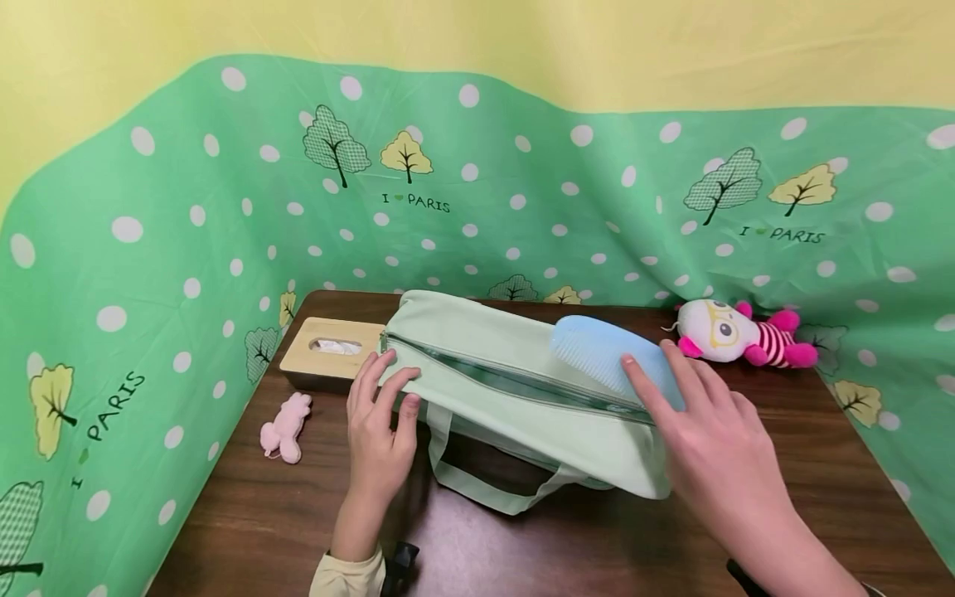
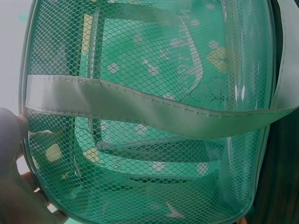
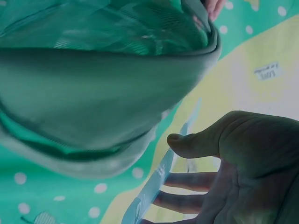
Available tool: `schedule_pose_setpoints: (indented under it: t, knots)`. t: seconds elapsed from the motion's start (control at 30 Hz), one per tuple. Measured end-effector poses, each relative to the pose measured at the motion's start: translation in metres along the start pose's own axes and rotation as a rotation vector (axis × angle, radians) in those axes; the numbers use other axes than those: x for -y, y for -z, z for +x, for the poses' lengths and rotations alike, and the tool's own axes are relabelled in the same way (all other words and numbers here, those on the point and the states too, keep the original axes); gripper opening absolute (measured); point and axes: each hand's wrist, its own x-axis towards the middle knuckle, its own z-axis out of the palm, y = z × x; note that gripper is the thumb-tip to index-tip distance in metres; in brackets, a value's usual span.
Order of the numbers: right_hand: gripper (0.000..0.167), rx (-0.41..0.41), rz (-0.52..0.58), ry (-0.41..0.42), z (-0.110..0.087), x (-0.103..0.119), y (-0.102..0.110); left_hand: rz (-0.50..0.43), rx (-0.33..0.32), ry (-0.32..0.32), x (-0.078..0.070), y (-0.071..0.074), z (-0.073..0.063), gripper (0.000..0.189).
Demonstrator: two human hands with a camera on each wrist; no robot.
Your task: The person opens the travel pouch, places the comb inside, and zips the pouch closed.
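A pale green bag (image 1: 477,332) with mesh and clear sides lies across the table, its top zipper partly parted. Over the bag's left end, my left hand (image 1: 380,439) holds the edge beside the zipper; the left wrist view shows its thumb and fingertips along the rim. A light blue comb (image 1: 619,352) is pinched in my right hand (image 1: 719,435) above the right part of the opening, its teeth toward the bag. In the right wrist view the comb (image 3: 156,182) shows edge-on between thumb and fingers. A carry strap (image 1: 485,495) hangs at the bag's front.
Behind the bag's left end stands a wood-topped tissue box (image 1: 336,365). A small pink plush toy (image 1: 287,429) lies on the brown table (image 1: 276,514) at left. At the back right lies a pink and white plush doll (image 1: 746,336). A green printed curtain (image 1: 522,191) surrounds the table.
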Motion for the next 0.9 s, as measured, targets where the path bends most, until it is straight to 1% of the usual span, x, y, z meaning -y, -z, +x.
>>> schedule_pose_setpoints:
  t: [0.13, 0.27, 0.33, 0.4, 0.53, 0.67, 0.9]
  knots:
    - [0.075, 0.013, -0.022, 0.072, 0.010, 0.009, -0.005, 0.001, -0.004, -0.001, 0.001, 0.000, -0.002, 0.050]
    - [0.067, -0.001, -0.023, 0.130, 0.020, 0.015, -0.009, -0.007, -0.003, 0.001, 0.001, 0.000, -0.002, 0.051]
    - [0.070, 0.011, -0.020, 0.151, 0.026, 0.018, -0.010, -0.009, -0.004, 0.004, 0.001, 0.000, -0.001, 0.051]
    - [0.076, 0.031, -0.017, 0.170, 0.032, 0.022, -0.010, -0.006, -0.006, 0.003, 0.001, 0.000, -0.001, 0.051]
    - [0.088, 0.091, -0.034, 0.215, 0.046, 0.030, -0.010, 0.001, -0.011, -0.002, 0.002, 0.001, -0.001, 0.050]
    - [0.090, 0.136, -0.064, 0.262, 0.057, 0.040, -0.015, 0.002, -0.008, -0.001, 0.003, 0.001, -0.001, 0.050]
    - [0.087, 0.139, -0.105, 0.312, 0.070, 0.052, -0.022, -0.005, -0.007, -0.005, 0.003, 0.002, 0.000, 0.049]
